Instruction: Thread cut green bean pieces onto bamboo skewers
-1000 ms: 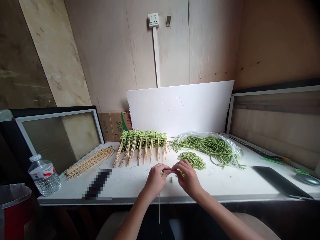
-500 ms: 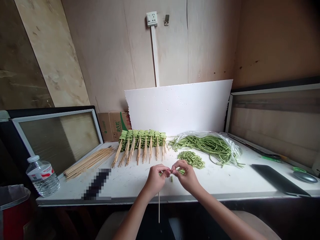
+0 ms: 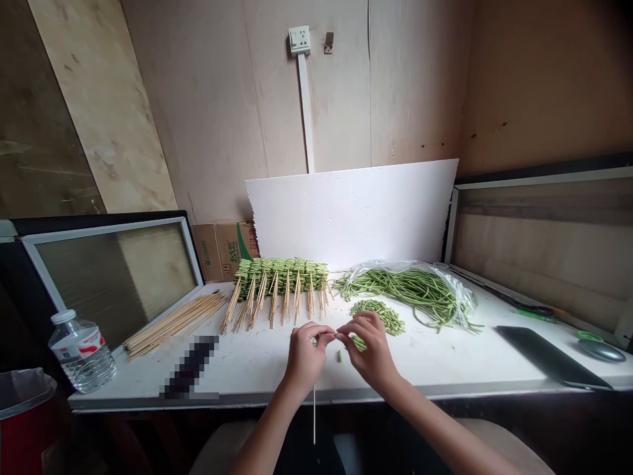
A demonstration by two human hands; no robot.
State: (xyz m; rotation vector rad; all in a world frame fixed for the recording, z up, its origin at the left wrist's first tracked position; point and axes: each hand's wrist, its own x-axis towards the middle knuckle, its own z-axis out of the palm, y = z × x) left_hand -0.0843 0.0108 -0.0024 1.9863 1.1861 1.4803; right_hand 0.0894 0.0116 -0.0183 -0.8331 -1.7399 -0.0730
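White flat table (image 3: 237,369); right hand (image 3: 370,346) pinched at the fingertips (contents hidden), left hand (image 3: 305,356) closed round thin pale wooden skewer (image 3: 314,415) jutting below it. Best: hold that steady, pierce dead centre; one short green bean piece (image 3: 339,356) lies between hands.

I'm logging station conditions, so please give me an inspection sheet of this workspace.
Surface: white tabletop; a short bean piece lying loose.
Job's things: skewered beans, stacked; loose skewers; cut beans, heaped; long beans in clear plastic.
Clutter: water bottle, flat dark slab.
Hands: left hand holds a skewer; right hand pinches close by, contents unclear.
Cables: white strip runs down from wall socket.
Surroundings: white board behind, cardboard box, framed panels either side.
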